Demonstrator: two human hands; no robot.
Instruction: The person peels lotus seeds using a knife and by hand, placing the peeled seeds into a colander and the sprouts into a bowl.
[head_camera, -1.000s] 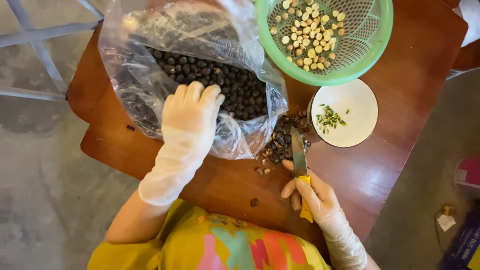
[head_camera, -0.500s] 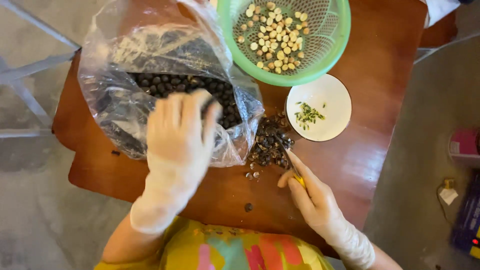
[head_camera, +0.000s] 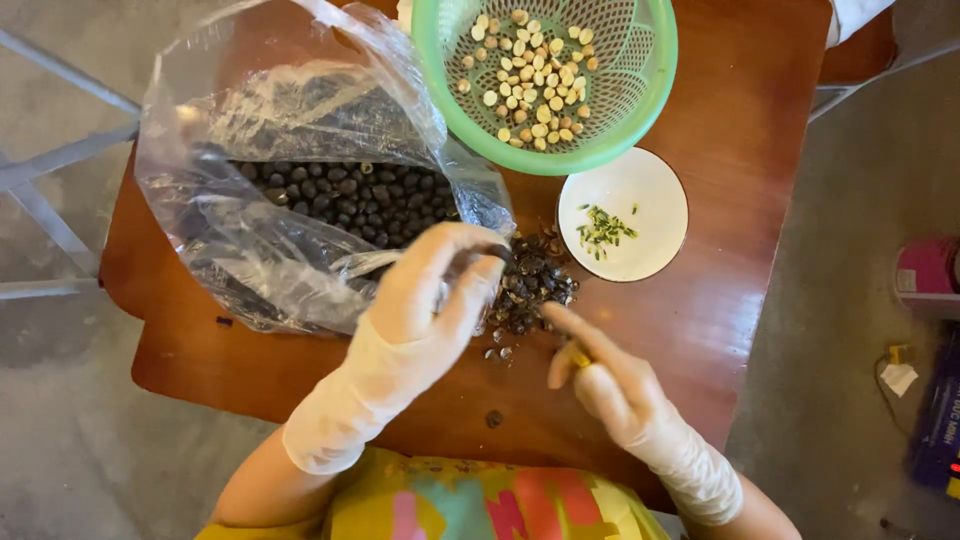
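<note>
Now L hand (head_camera: 440, 295) pinches seed (head_camera: 497, 251) over husks (head_camera: 530, 285); R hand (head_camera: 600, 372), 5 o'clock, grips knife (head_camera: 578, 356). Shelling step, prob.; next cut needs a steady seed.

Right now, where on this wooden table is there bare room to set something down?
Bare wood shows right of the white dish and green basket, out to the table edge, and along the near-left edge below the plastic bag. The middle is crowded: dark shell pile, left hand, right hand.
</note>
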